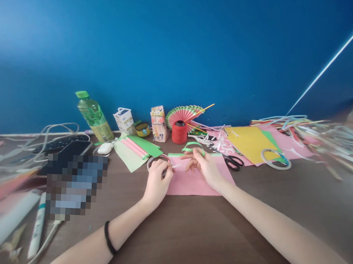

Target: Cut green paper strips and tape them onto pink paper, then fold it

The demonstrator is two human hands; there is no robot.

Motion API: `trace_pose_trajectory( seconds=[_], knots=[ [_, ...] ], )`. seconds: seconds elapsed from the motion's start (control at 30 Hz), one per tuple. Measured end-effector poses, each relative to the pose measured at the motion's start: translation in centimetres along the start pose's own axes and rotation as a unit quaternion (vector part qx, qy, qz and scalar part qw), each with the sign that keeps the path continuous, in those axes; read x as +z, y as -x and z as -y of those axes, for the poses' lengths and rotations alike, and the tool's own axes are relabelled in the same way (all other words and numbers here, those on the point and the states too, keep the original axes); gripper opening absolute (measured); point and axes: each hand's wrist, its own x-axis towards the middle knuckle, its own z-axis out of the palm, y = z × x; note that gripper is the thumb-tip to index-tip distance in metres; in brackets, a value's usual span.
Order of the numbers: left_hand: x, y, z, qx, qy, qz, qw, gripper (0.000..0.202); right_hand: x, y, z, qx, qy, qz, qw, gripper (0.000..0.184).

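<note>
A pink sheet of paper [191, 184] lies on the table under both hands, with a green strip along its far edge. My left hand [157, 180] is closed in a pinch at the sheet's left side, a small whitish strip [175, 166] at its fingertips. Just behind it a roll of clear tape [150, 162] is partly hidden. Over the sheet, my right hand [204, 167] has its fingers bent and holds a curled green paper strip [193, 144] between them. Black-handled scissors [234, 162] lie to the right of this hand, partly covered.
Behind stand a red thread spool [179, 133], a pink-green paper fan [185, 113], small cartons [159, 125] and a green bottle [94, 118]. Yellow paper [248, 141] and another tape roll [275, 159] lie right. Folded green paper [130, 161], phones and cables are left.
</note>
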Motion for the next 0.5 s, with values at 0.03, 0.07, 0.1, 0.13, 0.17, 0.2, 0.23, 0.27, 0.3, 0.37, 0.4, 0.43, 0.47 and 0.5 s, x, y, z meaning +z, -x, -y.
trace_pose_trajectory(
  seconds=[0.03,0.07,0.1,0.13,0.17,0.2,0.23,0.27,0.3,0.37,0.4,0.43,0.47,0.5],
  knots=[
    [-0.1,0.0,-0.1,0.002,-0.008,0.007,1.0,0.022,0.3,0.3,0.2,0.011,0.001,0.027,1.0,0.03],
    [-0.1,-0.1,-0.1,0.002,-0.017,0.015,1.0,0.022,0.6,0.5,0.3,0.015,0.001,0.045,0.999,0.03],
    [-0.1,-0.1,-0.1,0.002,-0.026,0.025,0.999,0.024,0.8,0.6,0.5,0.016,0.001,0.056,0.998,0.03],
    [-0.1,-0.1,-0.1,0.001,-0.038,0.036,0.999,0.025,0.8,0.6,0.6,0.013,0.003,0.058,0.998,0.029],
    [0.0,-0.1,-0.1,0.001,-0.052,0.049,0.997,0.027,0.7,0.4,0.7,0.006,0.008,0.051,0.999,0.03],
    [0.1,0.0,-0.1,0.004,-0.071,0.065,0.995,0.029,0.3,0.1,0.9,-0.003,0.016,0.038,0.999,0.031],
    [0.3,0.2,-0.1,0.015,-0.096,0.086,0.992,0.029,-0.2,-0.3,1.0,-0.011,0.028,0.016,0.999,0.032],
    [0.5,0.4,-0.1,0.033,-0.128,0.108,0.985,0.028,-0.8,-0.8,1.2,-0.027,0.04,-0.016,0.999,0.034],
    [0.6,0.6,-0.1,0.056,-0.163,0.131,0.976,0.03,-1.6,-1.3,1.4,-0.043,0.055,-0.051,0.996,0.034],
    [0.8,1.2,-0.2,0.104,-0.241,0.169,0.95,0.039,-3.5,-2.4,1.9,-0.075,0.085,-0.141,0.984,0.033],
    [0.7,1.4,-0.4,0.114,-0.276,0.181,0.937,0.043,-4.5,-2.9,2.2,-0.078,0.102,-0.178,0.976,0.033],
    [0.6,1.6,-0.5,0.111,-0.307,0.188,0.926,0.046,-5.4,-3.3,2.5,-0.076,0.114,-0.212,0.968,0.032],
    [0.4,1.7,-0.8,0.1,-0.334,0.193,0.917,0.05,-6.3,-3.5,2.7,-0.072,0.123,-0.238,0.961,0.03],
    [0.1,1.8,-1.1,0.085,-0.358,0.198,0.909,0.053,-7.2,-3.7,3.0,-0.071,0.141,-0.252,0.955,0.029]
  ],
)
